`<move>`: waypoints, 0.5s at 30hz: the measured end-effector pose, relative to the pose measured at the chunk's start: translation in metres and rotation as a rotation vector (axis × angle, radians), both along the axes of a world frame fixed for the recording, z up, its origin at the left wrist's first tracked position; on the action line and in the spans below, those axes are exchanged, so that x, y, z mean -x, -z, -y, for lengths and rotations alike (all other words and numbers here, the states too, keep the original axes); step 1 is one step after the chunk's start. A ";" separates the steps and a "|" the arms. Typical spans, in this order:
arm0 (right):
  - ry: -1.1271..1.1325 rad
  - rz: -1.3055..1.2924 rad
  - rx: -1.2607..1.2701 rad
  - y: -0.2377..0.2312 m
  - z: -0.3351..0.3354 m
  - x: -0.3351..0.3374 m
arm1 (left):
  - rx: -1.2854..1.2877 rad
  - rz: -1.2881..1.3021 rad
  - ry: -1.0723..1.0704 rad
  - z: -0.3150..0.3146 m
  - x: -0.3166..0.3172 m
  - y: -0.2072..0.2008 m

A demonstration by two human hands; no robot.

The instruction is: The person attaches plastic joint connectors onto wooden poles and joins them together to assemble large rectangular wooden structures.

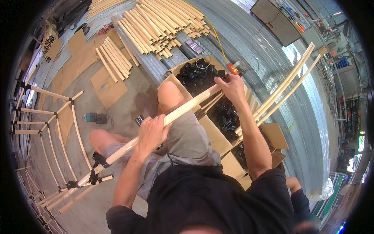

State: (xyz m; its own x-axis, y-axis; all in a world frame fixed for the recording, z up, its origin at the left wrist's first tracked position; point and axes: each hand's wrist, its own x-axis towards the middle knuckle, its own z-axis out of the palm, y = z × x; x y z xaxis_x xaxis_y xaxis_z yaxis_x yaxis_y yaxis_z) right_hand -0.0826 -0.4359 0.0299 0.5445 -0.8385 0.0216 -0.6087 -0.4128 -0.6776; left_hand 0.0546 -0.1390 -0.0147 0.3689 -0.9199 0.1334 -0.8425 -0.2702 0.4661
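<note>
A long beige pipe (191, 103) slants across my lap from lower left to upper right. My left hand (151, 134) is wrapped round its middle. At its upper right end, my right hand (233, 89) is closed on a small black pipe connector (222, 73); whether that is seated on the pipe, I cannot tell. A black fitting (139, 120) shows beside my left hand, partly hidden. Black joints (100, 159) sit toward the pipe's lower left end. Near my right hand stands an open cardboard box (177, 82) of black connectors (196, 76).
Beige pipe frames (64, 117) stand at left. Many cut pipes (152, 27) lie on metal sheets at the back. A teal and black power tool (97, 117) rests on the floor. Long pipes (286, 84) rise at right from a second box of connectors (225, 117). Another person's arm (295, 187) shows lower right.
</note>
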 end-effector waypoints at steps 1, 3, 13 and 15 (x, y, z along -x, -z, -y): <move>0.005 -0.005 0.015 -0.002 0.002 -0.001 | 0.010 0.000 -0.001 0.002 -0.001 0.002; 0.017 0.011 0.074 -0.002 0.002 -0.006 | 0.015 0.005 -0.012 0.005 -0.003 0.001; -0.145 -0.441 0.366 -0.043 0.028 -0.023 | 0.078 0.088 -0.052 0.013 0.000 0.001; -0.181 -0.497 0.410 -0.044 0.041 -0.021 | 0.080 0.116 -0.038 0.020 0.004 0.002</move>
State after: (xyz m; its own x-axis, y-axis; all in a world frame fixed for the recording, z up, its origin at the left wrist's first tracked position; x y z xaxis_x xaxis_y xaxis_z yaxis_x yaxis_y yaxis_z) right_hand -0.0618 -0.4771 0.0738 0.7035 -0.7101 0.0295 -0.7047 -0.7023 -0.1010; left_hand 0.0507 -0.1586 -0.0172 0.3811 -0.8902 0.2495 -0.8817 -0.2686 0.3880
